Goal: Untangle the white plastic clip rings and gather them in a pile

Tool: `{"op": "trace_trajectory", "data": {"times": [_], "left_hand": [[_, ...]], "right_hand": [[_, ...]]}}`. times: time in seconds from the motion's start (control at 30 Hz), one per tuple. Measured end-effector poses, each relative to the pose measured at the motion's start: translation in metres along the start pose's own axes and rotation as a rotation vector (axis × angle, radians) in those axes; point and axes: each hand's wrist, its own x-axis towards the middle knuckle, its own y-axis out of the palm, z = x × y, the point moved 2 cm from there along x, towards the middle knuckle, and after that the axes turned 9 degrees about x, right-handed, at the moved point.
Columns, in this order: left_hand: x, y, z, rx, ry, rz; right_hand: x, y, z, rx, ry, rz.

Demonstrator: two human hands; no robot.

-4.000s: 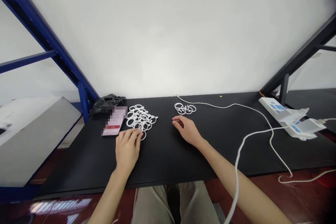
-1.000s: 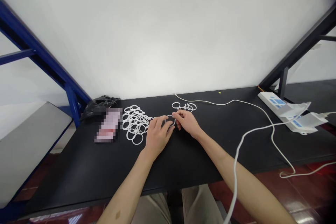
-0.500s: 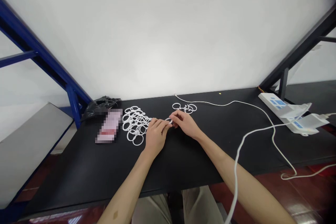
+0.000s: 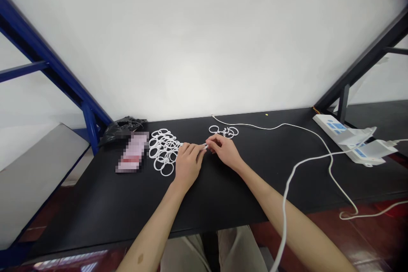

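Between my two hands is a white ring (image 4: pixel 204 146), pinched from both sides and mostly covered by fingers. My left hand (image 4: pixel 188 159) is closed on its left side, and my right hand (image 4: pixel 222 148) grips its right side with thumb and fingertips. Left of my left hand lies a heap of white rings (image 4: pixel 163 153), with small knobs on some of them; the nearest touch or pass behind my fingers. A smaller group of white rings (image 4: pixel 232 131) lies just beyond my right hand.
A pixelated pink item (image 4: pixel 134 153) and a black plastic bag (image 4: pixel 123 129) lie at the left of the black table (image 4: pixel 223 195). White devices with blue labels (image 4: pixel 338 129) stand at the right. A white cable (image 4: pixel 291 174) hangs across my right forearm. Blue frame bars (image 4: pixel 91 127) rise at the left.
The ring between my hands has tilted and now looks narrower. My hands have barely moved; the view has shifted slightly.
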Motion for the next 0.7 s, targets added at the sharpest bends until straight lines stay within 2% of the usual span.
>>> {"op": "trace_trajectory", "data": {"times": [0.17,0.33,0.5,0.7], "left_hand": [[0.003,-0.011,0.021,0.349,-0.125,-0.015],[0.000,-0.011,0.036,0.455,-0.269,0.071],[-0.003,-0.008,0.034,0.461,-0.308,0.109],[-0.003,-0.009,0.028,0.345,-0.189,-0.034]], "right_hand": [[0.002,-0.005,-0.009,-0.431,-0.164,-0.121],[0.005,-0.009,-0.016,-0.808,-0.218,-0.171],[0.008,-0.005,-0.019,-0.960,-0.216,-0.188],[0.009,-0.004,-0.024,-0.947,-0.136,-0.232]]}}
